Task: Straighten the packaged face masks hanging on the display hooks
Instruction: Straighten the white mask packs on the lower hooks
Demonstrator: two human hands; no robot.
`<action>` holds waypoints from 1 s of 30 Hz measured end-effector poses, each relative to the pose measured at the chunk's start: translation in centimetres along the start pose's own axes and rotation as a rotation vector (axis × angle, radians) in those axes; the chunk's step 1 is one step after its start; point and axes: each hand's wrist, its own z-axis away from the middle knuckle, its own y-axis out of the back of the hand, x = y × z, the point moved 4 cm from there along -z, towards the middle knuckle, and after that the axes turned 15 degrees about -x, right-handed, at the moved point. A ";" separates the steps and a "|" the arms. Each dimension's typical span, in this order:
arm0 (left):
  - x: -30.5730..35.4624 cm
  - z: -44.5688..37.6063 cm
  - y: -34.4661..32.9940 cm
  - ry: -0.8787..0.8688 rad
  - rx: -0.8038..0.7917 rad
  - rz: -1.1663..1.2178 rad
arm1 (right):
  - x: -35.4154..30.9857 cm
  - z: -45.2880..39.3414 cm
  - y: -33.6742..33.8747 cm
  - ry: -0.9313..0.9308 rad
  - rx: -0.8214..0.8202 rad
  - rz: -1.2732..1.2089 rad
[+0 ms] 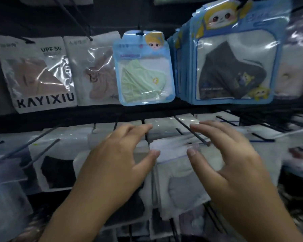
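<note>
Packaged face masks hang on black display hooks in two rows. In the lower row a stack of clear packs with pale masks [180,172] hangs on a hook [194,133] in the middle. My left hand [119,159] hovers at that stack's left edge, fingers spread, thumb near its top corner. My right hand [229,159] is over the stack's right side, fingers apart, thumb resting on or just above the front pack. Neither hand grips a pack. The upper row holds a beige KAYIXIU pack [40,72], a green mask in a blue pack [143,70] and a thick stack with a black mask [234,63].
Several bare hook tips stick out toward me in the lower row, such as one at the left [42,152]. A black mask pack [58,170] hangs to the left of my left hand. More packs crowd the bottom and right edges.
</note>
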 end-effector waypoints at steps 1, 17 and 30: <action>-0.1 -0.1 -0.2 -0.025 0.015 0.000 | 0.1 0.4 0.0 -0.025 -0.020 0.033; 6.9 -4.2 -0.1 -0.151 0.116 -0.081 | 4.6 -2.1 7.1 -0.053 -0.041 0.199; 12.4 -13.8 1.5 -0.065 0.339 -0.351 | 8.9 -11.2 10.8 0.215 -0.166 0.371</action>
